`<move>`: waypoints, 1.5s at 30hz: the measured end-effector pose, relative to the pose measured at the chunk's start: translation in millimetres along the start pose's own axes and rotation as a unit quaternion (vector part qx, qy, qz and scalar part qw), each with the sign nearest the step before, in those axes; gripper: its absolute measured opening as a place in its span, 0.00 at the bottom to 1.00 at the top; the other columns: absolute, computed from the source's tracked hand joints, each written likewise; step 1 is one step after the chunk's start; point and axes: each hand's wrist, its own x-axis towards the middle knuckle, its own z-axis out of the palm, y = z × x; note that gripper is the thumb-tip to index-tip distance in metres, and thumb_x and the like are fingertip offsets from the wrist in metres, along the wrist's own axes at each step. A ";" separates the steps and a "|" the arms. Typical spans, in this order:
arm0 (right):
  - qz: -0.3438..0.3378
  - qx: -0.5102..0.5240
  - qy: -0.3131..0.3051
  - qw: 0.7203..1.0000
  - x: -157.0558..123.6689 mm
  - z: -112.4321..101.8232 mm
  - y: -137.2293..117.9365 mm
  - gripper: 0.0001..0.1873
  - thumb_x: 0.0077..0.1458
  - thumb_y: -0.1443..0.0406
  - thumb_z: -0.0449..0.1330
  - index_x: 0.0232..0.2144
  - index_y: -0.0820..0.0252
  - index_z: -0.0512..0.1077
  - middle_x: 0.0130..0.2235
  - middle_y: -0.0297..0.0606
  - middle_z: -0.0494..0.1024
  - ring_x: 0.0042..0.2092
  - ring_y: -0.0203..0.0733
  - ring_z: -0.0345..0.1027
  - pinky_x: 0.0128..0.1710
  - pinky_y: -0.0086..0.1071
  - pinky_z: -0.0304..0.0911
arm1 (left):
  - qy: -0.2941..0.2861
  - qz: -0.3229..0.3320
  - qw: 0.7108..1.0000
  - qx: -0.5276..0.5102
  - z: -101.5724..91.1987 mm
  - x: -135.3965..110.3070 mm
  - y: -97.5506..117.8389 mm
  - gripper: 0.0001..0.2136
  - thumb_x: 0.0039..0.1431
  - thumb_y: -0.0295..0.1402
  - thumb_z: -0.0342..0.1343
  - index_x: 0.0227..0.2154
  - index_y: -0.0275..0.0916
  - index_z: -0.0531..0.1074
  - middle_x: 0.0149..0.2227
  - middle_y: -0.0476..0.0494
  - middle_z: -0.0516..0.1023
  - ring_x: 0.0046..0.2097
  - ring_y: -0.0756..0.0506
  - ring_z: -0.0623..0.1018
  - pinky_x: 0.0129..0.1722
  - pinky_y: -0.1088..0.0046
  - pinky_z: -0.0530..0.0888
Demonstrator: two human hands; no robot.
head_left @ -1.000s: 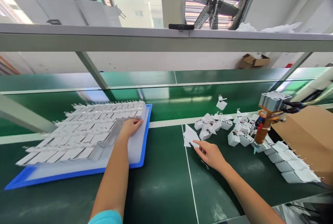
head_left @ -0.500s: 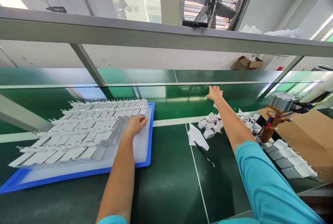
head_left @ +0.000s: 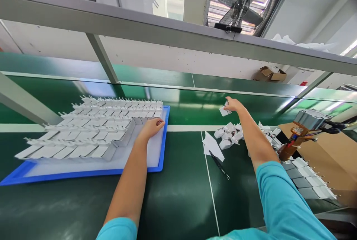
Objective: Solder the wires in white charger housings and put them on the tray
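Observation:
My right hand (head_left: 233, 105) is pinched on a white power adapter (head_left: 225, 110), a small boxy housing with pins, held up over the far green strip. Below that hand lies a loose heap of similar white adapters (head_left: 229, 135). My left hand (head_left: 152, 127) hovers over the right part of a blue-rimmed tray (head_left: 164, 143), its thumb and fingers pressed together; whether anything small is between them is hidden. Rows of white adapters (head_left: 80, 136) with their pins up stand side by side in the tray.
Tweezers (head_left: 219, 165) lie by a white paper piece (head_left: 212, 146) on the green bench. To the right stand a brown-and-silver pneumatic press (head_left: 297, 134), a row of adapters (head_left: 306, 178) and a cardboard sheet (head_left: 331, 154). A metal rail (head_left: 156, 28) crosses above.
A white adapter now shows in my right hand, where none was visible before. My left hand stays over the tray, fingers still together. The camera view has tilted a little.

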 end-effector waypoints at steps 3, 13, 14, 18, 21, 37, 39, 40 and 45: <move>-0.105 0.016 -0.019 0.994 -40.0 6.4 -24.4 0.35 0.58 0.62 0.61 0.64 0.63 0.54 0.43 0.43 0.77 0.43 0.43 0.72 0.43 0.36 0.67 | 0.002 -0.002 1.000 0.002 1.8 -0.1 2.6 0.16 0.57 0.43 0.50 0.38 0.39 0.77 0.36 0.43 0.82 0.40 0.42 0.79 0.41 0.71 0.71; -0.264 -0.013 -0.136 0.955 -206.0 93.8 -78.9 0.42 0.57 0.61 0.59 0.68 0.63 0.48 0.41 0.46 0.79 0.35 0.47 0.74 0.29 0.32 0.61 | 0.097 0.009 0.995 -0.017 -14.3 -15.0 42.3 0.18 0.60 0.41 0.48 0.42 0.36 0.76 0.41 0.42 0.81 0.42 0.44 0.77 0.47 0.71 0.71; -0.266 0.002 -0.116 0.957 -213.7 91.2 -72.8 0.43 0.57 0.58 0.59 0.69 0.62 0.47 0.44 0.48 0.79 0.36 0.48 0.75 0.29 0.33 0.62 | 0.101 0.024 0.994 -0.034 -16.7 -18.8 49.0 0.18 0.60 0.42 0.48 0.42 0.37 0.76 0.41 0.42 0.81 0.41 0.44 0.77 0.47 0.71 0.71; -0.288 0.209 0.171 0.919 -243.6 61.8 -17.5 0.31 0.57 0.57 0.61 0.62 0.48 0.61 0.47 0.40 0.79 0.41 0.46 0.75 0.35 0.37 0.70 | 0.063 0.098 0.990 -0.078 -22.7 -42.5 85.8 0.18 0.61 0.45 0.49 0.39 0.38 0.76 0.39 0.44 0.81 0.40 0.45 0.77 0.44 0.71 0.73; -0.160 0.351 0.568 0.727 -255.8 48.4 38.6 0.14 0.54 0.65 0.62 0.44 0.43 0.76 0.34 0.33 0.78 0.32 0.46 0.74 0.36 0.46 0.72 | 0.016 0.162 0.983 -0.089 -24.8 -70.3 121.9 0.19 0.61 0.48 0.49 0.41 0.39 0.76 0.41 0.45 0.80 0.41 0.44 0.77 0.44 0.70 0.73; -0.069 0.614 0.144 0.773 -206.2 47.7 42.4 0.17 0.49 0.56 0.65 0.39 0.54 0.67 0.38 0.33 0.76 0.38 0.41 0.75 0.47 0.41 0.69 | -0.162 0.126 0.971 -0.121 89.2 -163.5 125.4 0.51 0.50 0.36 0.61 0.70 0.46 0.31 0.50 0.38 0.72 0.49 0.37 0.75 0.43 0.66 0.73; -0.114 0.632 0.126 0.756 -202.6 43.6 11.6 0.14 0.50 0.58 0.63 0.37 0.54 0.66 0.34 0.31 0.75 0.34 0.37 0.72 0.39 0.37 0.70 | -0.193 0.161 0.952 -0.174 90.7 -160.1 119.2 0.52 0.49 0.29 0.58 0.70 0.46 0.28 0.50 0.39 0.73 0.46 0.40 0.77 0.44 0.67 0.74; -0.135 0.643 0.121 0.744 -201.5 42.6 -3.3 0.13 0.50 0.59 0.62 0.37 0.54 0.65 0.34 0.30 0.73 0.32 0.35 0.70 0.36 0.35 0.69 | -0.204 0.176 0.941 -0.203 90.9 -158.9 116.9 0.52 0.49 0.27 0.57 0.69 0.47 0.27 0.51 0.40 0.73 0.46 0.41 0.77 0.45 0.67 0.73; -0.173 0.706 0.141 0.672 -201.8 40.8 -59.9 0.07 0.53 0.63 0.57 0.34 0.54 0.62 0.29 0.27 0.68 0.26 0.30 0.63 0.28 0.29 0.63 | -0.161 0.154 0.933 -0.281 101.2 -160.4 118.1 0.50 0.49 0.37 0.65 0.70 0.47 0.39 0.57 0.36 0.70 0.57 0.37 0.72 0.55 0.57 0.70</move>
